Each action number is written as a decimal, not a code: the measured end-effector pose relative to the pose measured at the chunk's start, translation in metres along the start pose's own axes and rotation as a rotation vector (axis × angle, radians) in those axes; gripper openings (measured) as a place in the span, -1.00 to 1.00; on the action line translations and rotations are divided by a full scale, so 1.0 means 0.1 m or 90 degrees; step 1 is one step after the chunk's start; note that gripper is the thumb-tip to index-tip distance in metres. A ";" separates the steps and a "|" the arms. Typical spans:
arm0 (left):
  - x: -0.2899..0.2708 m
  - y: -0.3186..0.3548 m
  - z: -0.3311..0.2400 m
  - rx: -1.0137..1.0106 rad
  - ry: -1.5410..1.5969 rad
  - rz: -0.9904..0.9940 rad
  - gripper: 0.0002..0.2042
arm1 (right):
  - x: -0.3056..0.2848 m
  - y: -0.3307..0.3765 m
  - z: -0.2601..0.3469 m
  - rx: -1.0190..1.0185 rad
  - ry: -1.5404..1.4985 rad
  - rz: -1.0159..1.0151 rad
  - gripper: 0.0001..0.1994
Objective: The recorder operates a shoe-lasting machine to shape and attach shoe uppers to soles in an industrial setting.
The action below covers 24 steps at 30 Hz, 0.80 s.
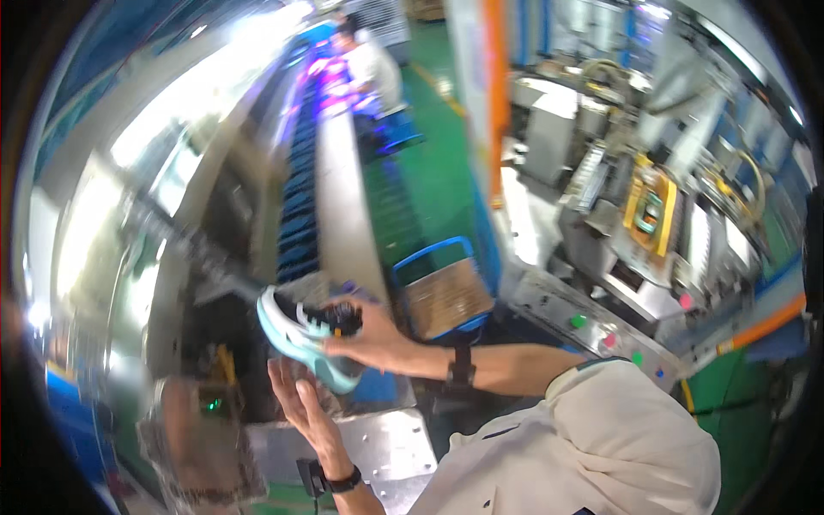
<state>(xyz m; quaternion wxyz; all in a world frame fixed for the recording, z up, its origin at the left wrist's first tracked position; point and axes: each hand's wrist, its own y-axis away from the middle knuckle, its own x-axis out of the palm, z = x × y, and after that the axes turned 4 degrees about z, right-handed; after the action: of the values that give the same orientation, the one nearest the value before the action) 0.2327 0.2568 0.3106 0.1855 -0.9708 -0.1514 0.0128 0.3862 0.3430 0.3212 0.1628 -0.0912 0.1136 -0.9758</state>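
Nearest: pale beige sleeve (592,446) filling the lower right, right forearm bare from the elbow, reaching leftward across the frame, dark wristband (461,367) at the wrist. Right hand (371,342) gripping a sneaker (309,336) from the side, fingers curled over the dark lace area, thumb underneath near the sole edge. Closed around the shoe, not flat.

Left forearm rising from the lower edge, black watch (342,482) on the wrist. Left hand (300,399) open, palm up, fingers spread and slightly curved, just under the sneaker; touching or a hair apart, cannot tell through the blur.

Sneaker held in the air over the near edge of a metal bench (386,451). White and pale turquoise sole, black upper. Long axis running upper left to lower right, one end up at the left, other end down toward the left palm. Tilted on its side, sole facing left and downward. Toe or heel uppermost: cannot tell.

Just beyond: blue-framed cart (442,296) with a brown top, right of the hands. Further right, grey machine panel with green and pink round buttons (579,321), yellow-framed machinery (650,210) behind.

Far: long line of blue trays (298,206) receding upward, green floor (438,172), another person in a light top (373,69) beside the line, blurred.
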 end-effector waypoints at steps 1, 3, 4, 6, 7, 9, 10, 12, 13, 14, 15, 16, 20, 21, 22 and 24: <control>0.33 0.06 -0.10 0.013 0.034 0.043 -0.27 | -0.19 0.25 0.16 0.055 -0.082 -0.011 -0.47; 0.91 0.27 -0.23 -0.053 -0.019 0.112 -0.37 | -0.55 0.67 0.30 -0.003 -0.018 -0.050 -0.42; 1.19 0.33 -0.28 -0.072 0.048 0.145 -0.42 | -0.76 0.83 0.32 0.018 -0.098 -0.034 -0.36; 1.75 0.50 -0.43 -0.182 0.212 0.216 -0.54 | -1.38 1.20 0.54 -0.045 -0.070 -0.031 -0.30; 2.07 0.59 -0.50 -0.197 0.233 0.276 -0.59 | -1.70 1.42 0.59 -0.062 -0.041 -0.049 -0.28; 2.71 0.81 -0.44 -0.186 0.201 0.371 -0.61 | -2.28 1.93 0.77 -0.117 0.121 -0.215 -0.33; 2.97 0.86 -0.42 -0.158 0.152 0.468 -0.60 | -2.51 2.13 0.79 -0.125 0.113 -0.304 -0.34; 3.53 0.94 -0.46 -0.164 0.055 0.639 -0.60 | -2.91 2.56 0.97 -0.098 0.097 -0.452 -0.37; 3.83 0.96 -0.49 -0.177 0.068 0.731 -0.56 | -3.12 2.76 1.17 -0.064 0.085 -0.508 -0.38; 4.15 1.01 -0.39 -0.152 0.053 0.774 -0.51 | -3.30 2.95 1.31 -0.061 0.074 -0.571 -0.40; 4.49 1.08 -0.34 -0.119 0.079 0.814 -0.43 | -3.49 3.14 1.41 -0.056 0.062 -0.635 -0.43; 4.85 1.17 -0.30 -0.100 0.086 0.829 -0.42 | -3.73 3.35 1.42 -0.047 0.143 -0.697 -0.43; 6.23 1.49 -0.06 -0.112 0.008 0.866 -0.44 | -4.33 4.06 1.71 -0.006 0.230 -0.882 -0.42; 6.56 1.50 0.39 0.047 0.020 0.763 -0.41 | -4.39 4.12 1.77 -0.031 0.293 -0.911 -0.43; 6.88 1.47 0.63 -0.015 -0.099 0.788 -0.17 | -4.46 4.21 1.76 -0.056 0.290 -0.935 -0.44; 7.43 1.67 0.61 0.041 -0.194 0.806 -0.14 | -4.52 4.51 1.83 -0.052 0.326 -1.017 -0.46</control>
<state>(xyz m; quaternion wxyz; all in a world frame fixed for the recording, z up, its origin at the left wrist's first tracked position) 0.9849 0.3531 0.2161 0.1472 -0.8538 0.4253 0.2618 0.9799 0.0450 0.3195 -0.6117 0.0741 0.0835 -0.7832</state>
